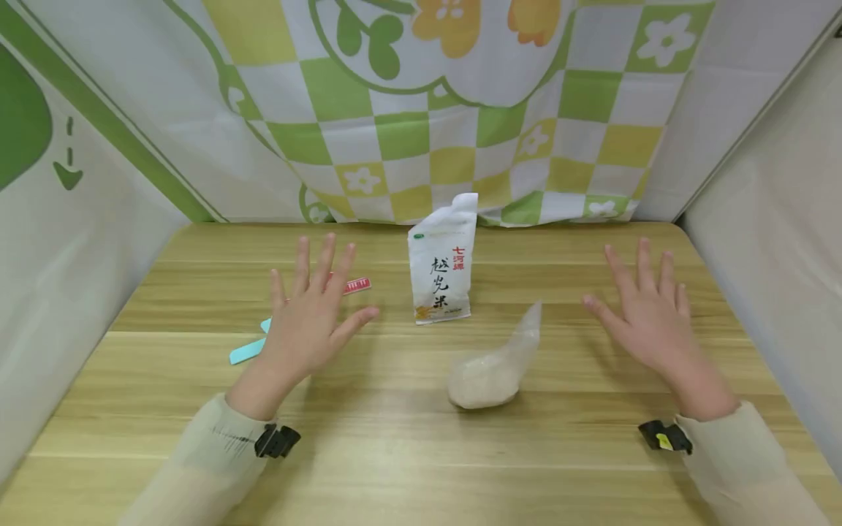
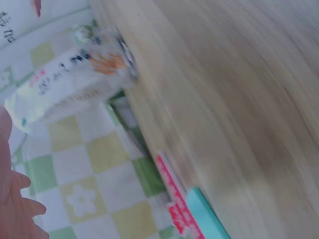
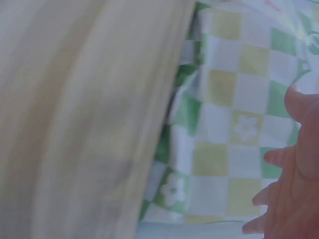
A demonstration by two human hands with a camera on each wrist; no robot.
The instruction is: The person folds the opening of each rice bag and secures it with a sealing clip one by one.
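Observation:
My left hand point(image 1: 304, 329) is spread with straight fingers over the left of the table, holding nothing. Partly hidden beneath it are light-blue strips point(image 1: 246, 351) and a red strip with white marks point(image 1: 357, 285); the left wrist view also shows the red strip point(image 2: 179, 196) beside a teal strip point(image 2: 207, 214). On the right, my right hand point(image 1: 651, 325) is likewise spread, and nothing is in it. Between the hands, a white printed rice pouch point(image 1: 442, 263) stands upright. Nearer to me sits a clear plastic bag point(image 1: 490, 376) of pale contents, its twisted top pointing up and right.
All of this is on a wood-grain table point(image 1: 408, 467). A green, yellow and white checked cloth point(image 1: 401, 139) hangs behind its far edge, with pale fabric walls point(image 1: 776, 168) at both sides.

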